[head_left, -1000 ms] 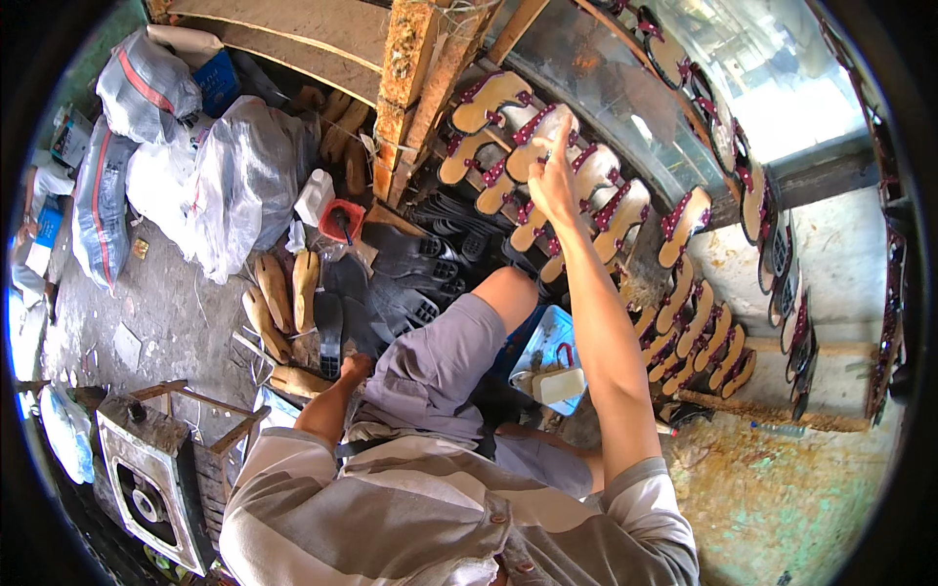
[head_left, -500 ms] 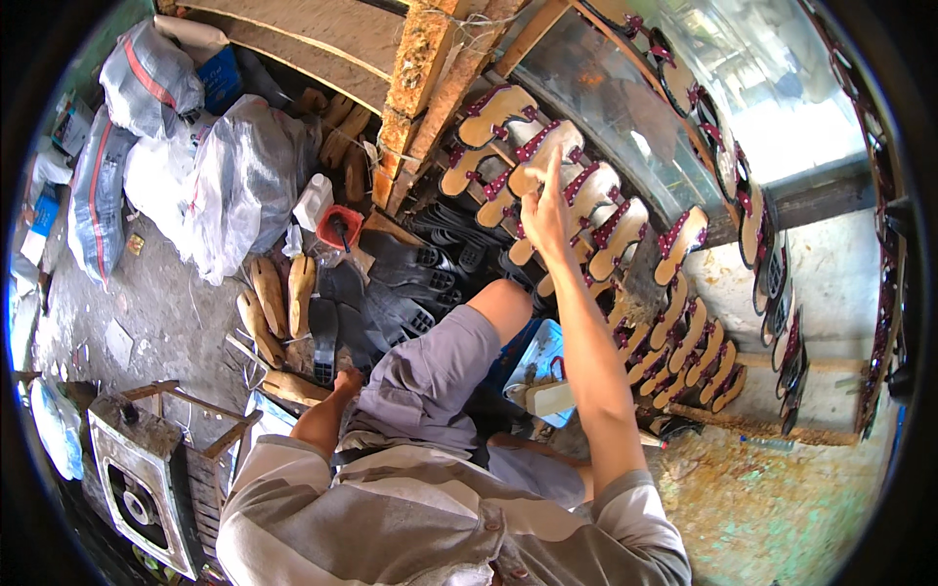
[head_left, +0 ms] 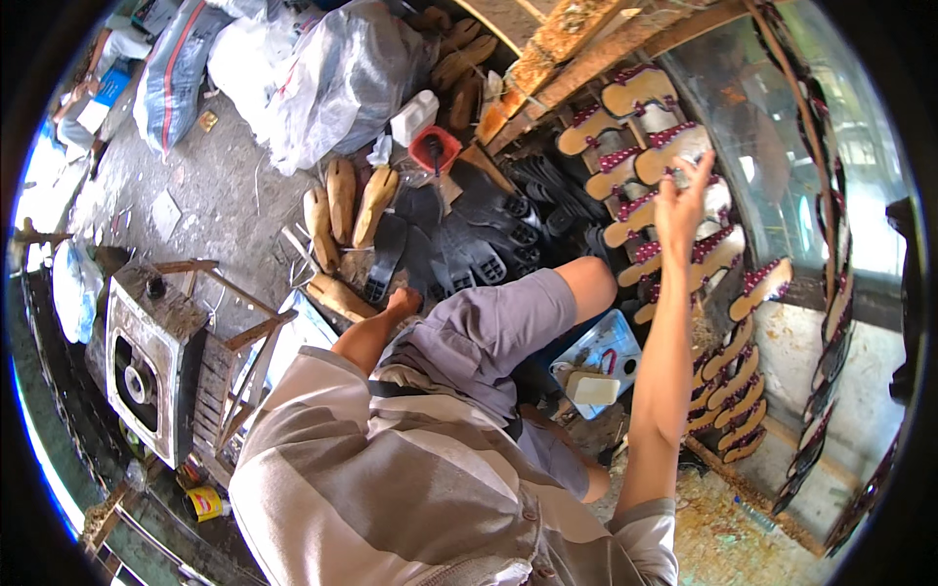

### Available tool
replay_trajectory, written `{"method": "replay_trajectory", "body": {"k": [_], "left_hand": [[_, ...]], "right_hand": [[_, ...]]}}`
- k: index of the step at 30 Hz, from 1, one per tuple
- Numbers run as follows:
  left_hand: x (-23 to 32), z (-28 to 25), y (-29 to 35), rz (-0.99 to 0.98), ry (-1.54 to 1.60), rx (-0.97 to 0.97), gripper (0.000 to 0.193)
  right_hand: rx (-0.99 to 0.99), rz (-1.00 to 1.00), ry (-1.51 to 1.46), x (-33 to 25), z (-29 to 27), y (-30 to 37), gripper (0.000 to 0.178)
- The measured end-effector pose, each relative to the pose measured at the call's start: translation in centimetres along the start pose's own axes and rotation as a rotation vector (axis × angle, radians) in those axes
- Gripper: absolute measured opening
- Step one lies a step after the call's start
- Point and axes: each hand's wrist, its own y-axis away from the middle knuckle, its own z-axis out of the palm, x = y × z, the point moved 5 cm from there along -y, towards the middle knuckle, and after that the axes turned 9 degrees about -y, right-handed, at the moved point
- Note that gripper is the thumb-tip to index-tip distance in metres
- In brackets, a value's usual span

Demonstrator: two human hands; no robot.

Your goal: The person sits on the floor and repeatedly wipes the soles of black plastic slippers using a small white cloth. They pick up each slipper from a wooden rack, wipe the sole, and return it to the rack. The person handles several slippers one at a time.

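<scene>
My right hand reaches up to a rack of sandals with tan footbeds and dark red, white-dotted straps. Its fingers are apart, at the front of one sandal in the upper rows; whether they touch it is hard to see. More such sandals stand close around it, among them a sandal above and a sandal to the right. My left hand is low beside my thigh, next to black shoe soles. Its fingers are small and partly hidden, so their grip does not show.
Wooden shoe lasts lie left of the soles, near a red container. Large plastic sacks fill the far left. A blue tray sits right of my knee. At left stands a metal-fronted box; a wooden beam slants above.
The view has turned, so the surroundings sit further right and are tilted. My right hand stays at the same rack, its fingers more spread than before. My left hand remains by the soles.
</scene>
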Motion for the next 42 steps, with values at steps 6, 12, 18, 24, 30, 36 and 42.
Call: {"method": "replay_trajectory", "body": {"k": [6, 12, 18, 24, 30, 36, 42], "left_hand": [[-5.1, -4.4, 0.8, -0.436, 0.286, 0.159, 0.052], [-7.2, -6.1, -2.4, -0.464, 0.343, 0.343, 0.087], [-2.7, -8.2, -2.0, -0.390, 0.297, 0.336, 0.074], [8.2, -18.4, 5.1, 0.045, 1.277, 0.208, 0.043], [16.8, -29.1, 13.2, 0.358, 1.615, 0.100, 0.043], [19.5, -30.1, 16.0, 0.411, 1.519, 0.123, 0.035], [23.9, -25.8, 14.8, 0.442, 1.660, 0.076, 0.038]], "right_hand": [[-0.104, -0.026, -0.162, -2.0, -2.3, 10.0, 0.076], [-0.133, 0.313, 0.084, 3.2, -6.5, 25.1, 0.073], [-0.036, 0.518, 0.120, 5.2, -10.1, 34.2, 0.078], [0.063, 0.417, -0.165, -2.6, -2.7, 30.0, 0.091], [-0.359, -0.387, 0.063, -11.2, 14.0, 22.9, 0.078], [-0.331, -0.249, 0.192, -9.9, 14.0, 23.6, 0.080], [-0.212, -0.206, 0.204, -8.6, 8.6, 26.3, 0.077]]}}
